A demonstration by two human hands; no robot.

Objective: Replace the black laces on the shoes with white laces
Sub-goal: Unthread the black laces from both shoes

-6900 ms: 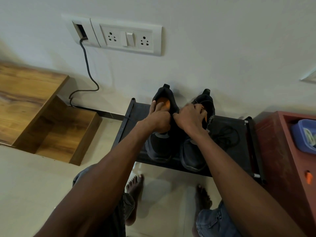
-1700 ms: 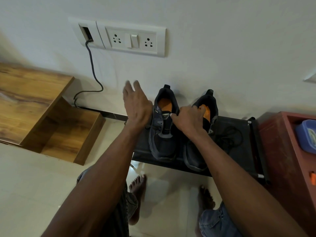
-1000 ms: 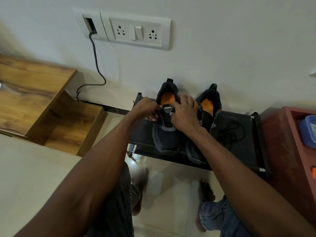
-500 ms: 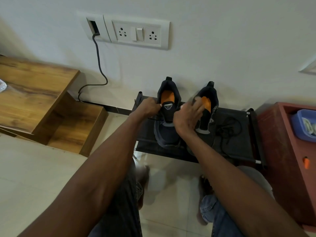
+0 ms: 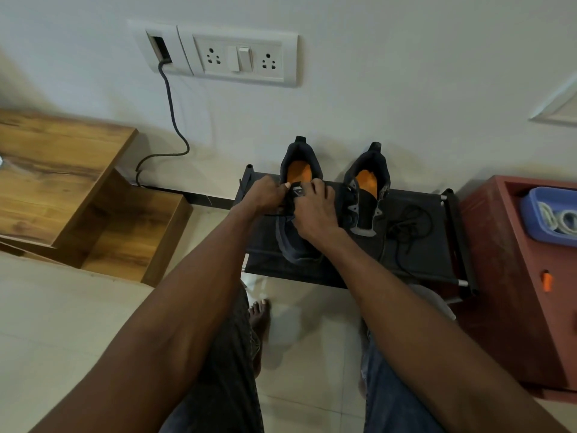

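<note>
Against wall, left shoe (image 5: 299, 242) heel-end, toe toward person.

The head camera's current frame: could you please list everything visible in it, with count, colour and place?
Shoes: two, black with orange insoles, on the rack.
Loose lace: one, black, on the rack right of the shoes.
Rack: one, black, against the wall.
Socket plate: one, white, on the wall.
Cable: one, dark, hanging from the plate.
Wooden unit: one, brown, far left.
Cabinet: one, red, far right.
Tub: one, blue, in the cabinet.
Left hand: pinching at the left shoe's lacing.
Right hand: on the same shoe.
</note>
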